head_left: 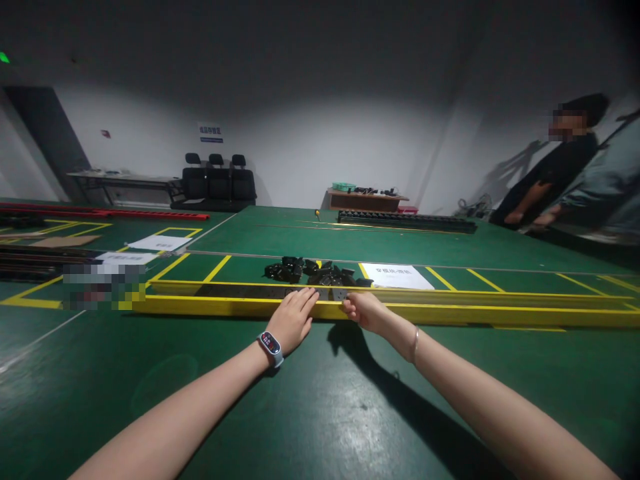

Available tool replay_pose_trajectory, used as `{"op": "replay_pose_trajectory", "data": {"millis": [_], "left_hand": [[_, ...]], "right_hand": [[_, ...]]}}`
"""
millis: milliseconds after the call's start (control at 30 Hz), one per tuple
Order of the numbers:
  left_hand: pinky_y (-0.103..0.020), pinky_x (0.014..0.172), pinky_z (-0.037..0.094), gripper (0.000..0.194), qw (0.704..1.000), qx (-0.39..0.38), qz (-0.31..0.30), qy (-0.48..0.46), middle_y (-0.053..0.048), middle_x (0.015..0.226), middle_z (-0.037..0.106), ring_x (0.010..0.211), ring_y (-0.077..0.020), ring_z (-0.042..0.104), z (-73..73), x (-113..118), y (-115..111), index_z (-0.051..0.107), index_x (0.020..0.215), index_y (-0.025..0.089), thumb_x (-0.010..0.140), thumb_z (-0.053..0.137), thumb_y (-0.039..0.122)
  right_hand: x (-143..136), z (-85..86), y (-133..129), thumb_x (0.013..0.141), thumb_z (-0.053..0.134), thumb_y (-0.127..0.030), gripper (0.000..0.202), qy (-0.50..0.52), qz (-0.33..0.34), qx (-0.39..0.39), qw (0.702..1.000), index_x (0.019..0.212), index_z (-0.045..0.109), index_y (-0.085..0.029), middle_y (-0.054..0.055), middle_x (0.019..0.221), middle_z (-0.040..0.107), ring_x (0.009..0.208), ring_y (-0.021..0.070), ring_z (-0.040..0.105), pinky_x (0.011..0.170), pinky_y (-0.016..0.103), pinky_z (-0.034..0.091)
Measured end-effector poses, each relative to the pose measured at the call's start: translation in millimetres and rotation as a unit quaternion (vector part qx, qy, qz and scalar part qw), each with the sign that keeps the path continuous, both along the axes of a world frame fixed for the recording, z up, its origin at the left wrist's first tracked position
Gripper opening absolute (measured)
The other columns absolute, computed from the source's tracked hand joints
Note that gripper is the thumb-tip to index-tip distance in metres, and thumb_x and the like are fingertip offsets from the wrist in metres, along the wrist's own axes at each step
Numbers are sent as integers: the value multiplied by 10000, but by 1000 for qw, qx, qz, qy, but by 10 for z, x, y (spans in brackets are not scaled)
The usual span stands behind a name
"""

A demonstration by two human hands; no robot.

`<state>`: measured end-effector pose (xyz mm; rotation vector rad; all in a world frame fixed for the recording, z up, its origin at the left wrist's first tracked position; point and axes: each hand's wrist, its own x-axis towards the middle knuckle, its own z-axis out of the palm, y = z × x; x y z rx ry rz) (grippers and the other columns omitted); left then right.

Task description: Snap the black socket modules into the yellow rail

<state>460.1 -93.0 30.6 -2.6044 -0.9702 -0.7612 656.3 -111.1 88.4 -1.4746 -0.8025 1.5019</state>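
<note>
A long yellow rail (215, 306) with a channel along it lies across the green table. Flat black pieces (240, 291) sit in a row inside its channel. My left hand (293, 315), with a smart band at the wrist, rests on the rail's near edge, fingers stretched out over the black pieces. Just to the right, my right hand (366, 311) is closed at the end of the row, its fingers curled; whatever it may hold is hidden. Behind the rail is a loose heap of small black parts (333, 274).
A printed white sheet (397, 277) lies behind the rail. Yellow tape marks divide the green table (320, 393). A long black ribbed strip (407, 221) is farther back. People stand at the right, one in dark clothes (545, 173). Black chairs (218, 185) line the wall.
</note>
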Motion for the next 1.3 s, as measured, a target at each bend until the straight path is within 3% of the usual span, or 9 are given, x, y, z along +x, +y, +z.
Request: {"op": "replay_pose_trajectory", "data": {"millis": [100,167,267,333,500,600,800,1033,1300], "left_hand": [[-407,1091,272,562,1000,2,1,-2,-104,1411,415,1297,-239,363,-8,7,0,352,1371,147,828,486,205],[-406,1090,271,560,1000,4,1,0,-102,1411,414,1300,-240,357,-10,10,-3,352,1370,145,830,484,209],[-408,1092,267,561,1000,7,5,6,-103,1419,404,1305,-243,350,-8,14,-7,346,1374,142,833,479,210],[-408,1094,265,559,1000,8,9,10,-103,1423,399,1308,-241,346,-6,16,-8,343,1375,141,836,474,209],[-417,1089,271,545,1000,6,12,12,-107,1424,398,1310,-244,347,-3,20,-10,347,1373,147,845,463,219],[-421,1086,275,539,1000,5,8,6,-115,1415,409,1305,-241,356,2,21,-11,349,1372,149,848,456,220],[-434,1080,287,542,1000,4,-3,-1,-120,1405,420,1302,-244,364,14,18,-14,344,1376,155,846,445,208],[-417,1087,286,538,1000,3,3,9,-113,1417,406,1306,-238,359,26,9,-23,353,1370,150,844,453,207],[-413,1098,269,541,1000,-2,1,13,-109,1429,391,1315,-233,348,26,-4,-19,343,1376,150,847,448,199]], "right_hand": [[-53,-163,-159,942,320,-248,344,-85,-19,72,994,1262,285,-130,-63,473,520,325,110,459,336,173,366],[-73,-271,-247,929,359,-291,509,-261,12,164,951,1370,147,-150,-61,490,546,338,139,491,366,204,384],[-67,-381,-297,899,424,-265,465,-470,101,293,826,1345,305,-207,7,641,635,532,160,613,529,220,429],[-49,-415,-282,892,436,-252,405,-548,135,319,761,1295,400,-228,48,754,671,664,179,652,603,227,425],[-6,-419,-233,910,414,-305,411,-620,140,294,714,1315,396,-234,80,839,692,740,206,664,637,247,416],[26,-402,-233,902,432,-299,425,-628,161,291,703,1323,404,-240,84,861,690,751,204,662,643,243,412],[93,-385,-209,936,376,-306,364,-605,169,318,710,1288,446,-244,83,857,680,759,196,650,642,232,412],[95,-411,-204,934,401,-290,332,-590,164,323,721,1256,466,-245,-11,569,551,468,121,523,473,179,304],[61,-384,-233,919,428,-249,300,-563,153,302,754,1214,477,-248,-65,470,434,388,98,429,442,177,243]]}}
